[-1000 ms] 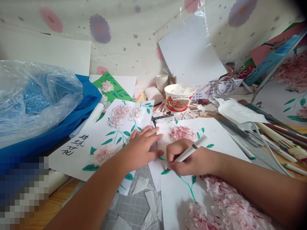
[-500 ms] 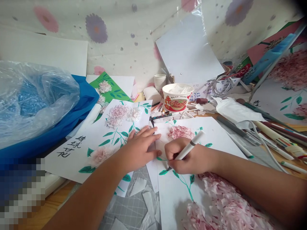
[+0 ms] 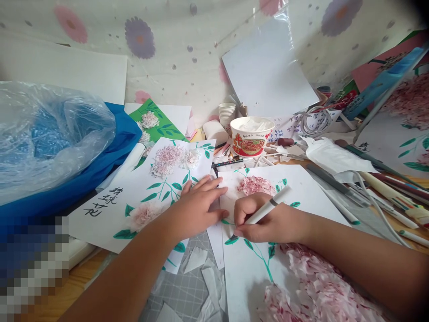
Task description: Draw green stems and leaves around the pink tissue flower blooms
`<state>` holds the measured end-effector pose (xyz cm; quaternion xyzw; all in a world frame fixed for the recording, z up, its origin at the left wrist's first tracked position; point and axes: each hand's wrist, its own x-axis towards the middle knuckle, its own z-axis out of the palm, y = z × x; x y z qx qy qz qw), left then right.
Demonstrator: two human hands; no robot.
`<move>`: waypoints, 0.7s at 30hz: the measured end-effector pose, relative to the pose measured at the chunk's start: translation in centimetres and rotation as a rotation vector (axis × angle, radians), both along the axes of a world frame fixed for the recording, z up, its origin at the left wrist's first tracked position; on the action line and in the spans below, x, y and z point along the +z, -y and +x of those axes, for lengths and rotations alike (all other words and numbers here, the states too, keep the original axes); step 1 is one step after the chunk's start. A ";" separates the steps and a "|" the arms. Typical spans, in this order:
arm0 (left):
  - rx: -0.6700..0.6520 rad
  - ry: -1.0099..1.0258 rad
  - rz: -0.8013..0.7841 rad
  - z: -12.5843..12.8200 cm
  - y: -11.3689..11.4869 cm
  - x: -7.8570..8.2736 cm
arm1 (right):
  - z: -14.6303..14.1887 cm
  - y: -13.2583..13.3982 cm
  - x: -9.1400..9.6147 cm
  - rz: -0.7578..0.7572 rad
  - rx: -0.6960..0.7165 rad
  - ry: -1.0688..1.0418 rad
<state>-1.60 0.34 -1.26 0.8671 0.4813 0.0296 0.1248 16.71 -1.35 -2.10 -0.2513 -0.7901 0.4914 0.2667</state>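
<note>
My right hand point(image 3: 268, 219) is closed around a white marker pen point(image 3: 268, 206) with a dark band. Its tip meets a green leaf point(image 3: 231, 240) drawn on a white sheet point(image 3: 241, 277). Raised pink-and-white paper flowers point(image 3: 321, 281) are stuck on that sheet below my hand, and a smaller pink flower point(image 3: 256, 185) lies above it. My left hand point(image 3: 197, 208) rests flat with fingers spread, across the edge of a second sheet point(image 3: 97, 232) and the left border of the first. The second sheet bears fluffy flowers, green leaves and black brush characters.
A noodle bowl point(image 3: 251, 145) stuffed with white tissue stands behind the sheets, beside stacked paper cups point(image 3: 227, 114). Scraps of white paper point(image 3: 196, 260) lie on a grey cutting mat point(image 3: 187, 293). Pens point(image 3: 385, 210) crowd the right; a plastic bag point(image 3: 50, 129) bulges at left.
The whole view has shifted slightly, so things appear a little further right. My right hand keeps the marker pen at the same leaf, and my left hand stays in place.
</note>
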 end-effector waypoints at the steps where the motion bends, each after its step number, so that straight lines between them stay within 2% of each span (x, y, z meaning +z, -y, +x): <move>1: 0.000 0.001 0.000 0.0 0.0 0.0 | 0.0 0.0 -0.1 0.008 -0.001 0.005; 16: -0.007 0.002 0.007 0.1 0.0 0.1 | -0.1 0.1 0.3 0.040 -0.011 0.068; 21: -0.018 0.004 0.013 0.0 0.0 0.0 | -0.1 0.1 0.4 0.009 -0.024 0.005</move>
